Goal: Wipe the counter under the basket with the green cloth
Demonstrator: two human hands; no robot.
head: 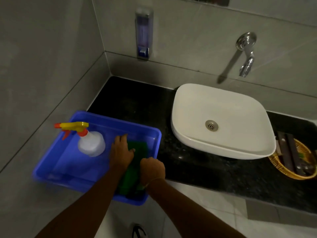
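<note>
The green cloth (pixel 135 162) lies in a blue plastic tub (pixel 109 121) at the left end of the black counter (pixel 137 98). My left hand (pixel 121 151) rests flat on the cloth's far part, fingers spread. My right hand (pixel 151 169) is closed on the cloth's near edge. The wicker basket (pixel 291 174) stands on the counter at the far right, past the sink, with dark flat items in it. Neither hand is near the basket.
A white spray bottle (pixel 91 143) with a yellow and orange trigger stands in the tub's left half. A white basin (pixel 221 119) sits mid-counter under a chrome wall tap (pixel 245 54). A soap dispenser (pixel 143 33) hangs on the back wall. The tub overhangs the counter's front edge.
</note>
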